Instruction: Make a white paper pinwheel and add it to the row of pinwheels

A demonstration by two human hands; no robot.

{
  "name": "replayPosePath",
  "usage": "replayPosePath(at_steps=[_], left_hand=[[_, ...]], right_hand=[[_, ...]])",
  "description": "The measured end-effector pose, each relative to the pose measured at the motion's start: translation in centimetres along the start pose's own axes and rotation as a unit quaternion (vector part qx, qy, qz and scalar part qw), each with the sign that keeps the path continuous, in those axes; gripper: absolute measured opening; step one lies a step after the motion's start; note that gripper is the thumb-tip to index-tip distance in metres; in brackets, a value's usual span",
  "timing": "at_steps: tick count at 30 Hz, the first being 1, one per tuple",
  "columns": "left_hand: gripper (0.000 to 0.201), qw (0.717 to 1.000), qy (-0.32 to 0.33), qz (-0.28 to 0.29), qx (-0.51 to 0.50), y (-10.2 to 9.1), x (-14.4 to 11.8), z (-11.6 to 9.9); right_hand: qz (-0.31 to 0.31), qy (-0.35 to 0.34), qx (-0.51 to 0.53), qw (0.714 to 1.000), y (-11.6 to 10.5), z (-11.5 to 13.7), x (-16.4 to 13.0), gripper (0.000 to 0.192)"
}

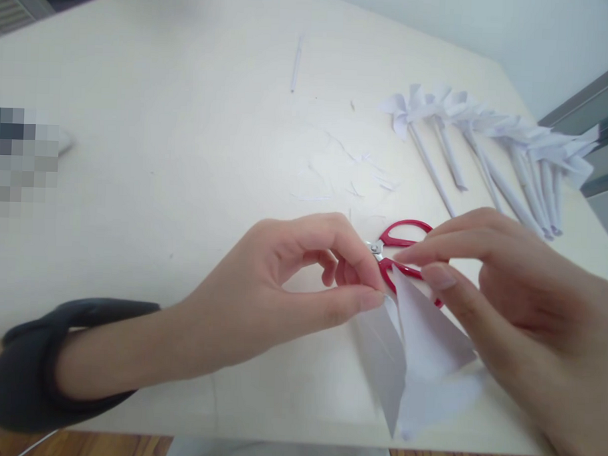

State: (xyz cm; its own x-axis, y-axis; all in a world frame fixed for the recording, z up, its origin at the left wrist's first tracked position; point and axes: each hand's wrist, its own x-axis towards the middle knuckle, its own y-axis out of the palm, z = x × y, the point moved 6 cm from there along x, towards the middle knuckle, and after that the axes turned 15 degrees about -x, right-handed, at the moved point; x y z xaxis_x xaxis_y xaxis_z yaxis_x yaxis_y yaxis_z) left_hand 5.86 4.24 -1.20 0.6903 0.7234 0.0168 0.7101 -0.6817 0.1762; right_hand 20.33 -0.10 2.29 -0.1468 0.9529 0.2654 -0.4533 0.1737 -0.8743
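Observation:
A white sheet of paper (432, 339), with folded, pointed flaps, hangs below my hands. My left hand (312, 275) pinches a corner of it between thumb and index finger; a black band (24, 371) is around that wrist. My right hand (515, 302) hovers over the paper's right side, its index fingertip close to a pointed flap and its thumb a little apart from the finger. Red-handled scissors (403, 243) lie on the table just behind the paper, their blades hidden by my left hand.
Several white paper pinwheels on rolled paper sticks (449, 153) lie in a row at the right. A thin rolled paper stick (296, 68) lies farther back. Paper scraps (355, 186) litter the white table (188, 117). A pixelated patch covers something at the left edge.

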Motion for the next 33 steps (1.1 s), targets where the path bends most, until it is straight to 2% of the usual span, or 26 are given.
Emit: replayPosePath(at_steps=[3,6,8,10,13,17,19,21,24,26,29,33], left_hand=[[0.011,0.997,-0.006,0.024,-0.069,0.2,0.1,-0.1],[0.014,0.994,-0.006,0.047,-0.099,0.4,0.2,-0.1],[0.014,0.996,-0.009,0.050,-0.078,0.5,0.3,0.0],[0.013,0.998,-0.017,0.046,-0.037,0.4,0.3,0.2],[0.011,0.999,-0.007,0.029,0.030,-0.1,0.3,0.1],[0.008,0.994,0.062,-0.035,0.087,-1.0,0.2,-1.0],[0.009,0.989,0.084,-0.070,0.100,-1.4,0.1,-1.2],[0.011,0.987,0.089,-0.086,0.103,-1.4,0.1,-1.1],[0.013,0.988,0.084,-0.071,0.107,-0.9,0.1,-0.7],[0.014,0.989,0.077,-0.055,0.114,-0.7,0.2,-0.6],[0.013,0.988,0.067,-0.045,0.129,-0.7,0.1,-0.6],[0.009,0.990,0.056,-0.036,0.127,-0.8,0.1,-0.7]], right_hand=[[0.020,0.040,-0.065,0.997,-0.1,-2.1,1.0,0.005],[0.099,0.031,-0.149,0.983,1.4,-3.8,1.3,0.011],[0.148,0.037,-0.169,0.974,2.5,-4.6,1.0,0.019],[0.171,0.043,-0.166,0.970,3.2,-5.0,0.8,0.023],[0.175,0.034,-0.172,0.969,3.6,-4.7,0.6,0.023],[0.168,0.050,-0.189,0.966,3.3,-4.5,0.9,0.019],[0.155,0.092,-0.162,0.970,2.8,-5.0,1.0,0.019],[0.145,0.129,-0.093,0.976,2.4,-5.5,1.2,0.019],[0.138,0.116,0.045,0.983,2.1,-5.3,1.4,0.018],[0.147,0.099,0.096,0.979,2.4,-4.6,1.4,0.022],[0.176,0.101,0.120,0.972,3.3,-3.7,1.0,0.027],[0.156,0.102,0.116,0.976,3.1,-3.1,0.8,0.035]])
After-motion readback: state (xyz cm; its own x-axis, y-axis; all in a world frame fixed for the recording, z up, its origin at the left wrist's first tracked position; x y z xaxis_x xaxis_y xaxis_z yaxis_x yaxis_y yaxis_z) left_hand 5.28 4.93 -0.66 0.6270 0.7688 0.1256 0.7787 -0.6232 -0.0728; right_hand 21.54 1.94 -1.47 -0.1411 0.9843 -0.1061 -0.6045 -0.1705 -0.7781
